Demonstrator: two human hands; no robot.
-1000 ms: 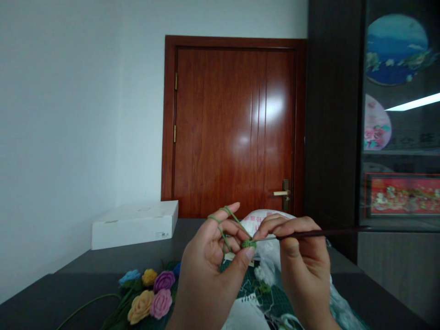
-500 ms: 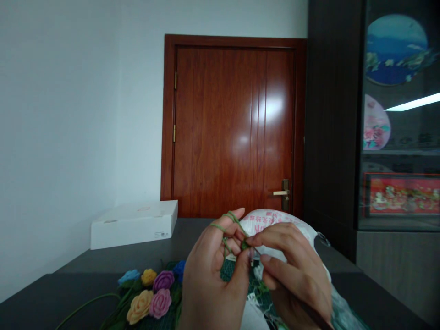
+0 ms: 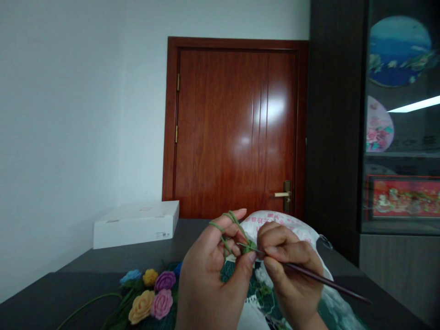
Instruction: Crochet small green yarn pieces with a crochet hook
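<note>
Green yarn (image 3: pixel 234 222) loops around the raised index finger of my left hand (image 3: pixel 216 275) and runs down to a small green crochet piece (image 3: pixel 248 247). That piece is pinched between my left thumb and fingers. My right hand (image 3: pixel 292 270) grips a crochet hook (image 3: pixel 323 279) with a dark handle, held like a pencil. Its thin metal tip lies across the green piece and points left. The handle slants down to the right past my palm.
Crocheted flowers (image 3: pixel 161 304) in several colours lie at the front left. Behind them sits a white box (image 3: pixel 135 227) on the dark table (image 3: pixel 68 284). A white plastic bag (image 3: pixel 275 217) stands behind my hands, near a green mat (image 3: pixel 228 271).
My right hand has turned, so the hook's handle now shows pointing right and its tip lies across the green piece. My left hand stays nearly still. The view has shifted slightly.
</note>
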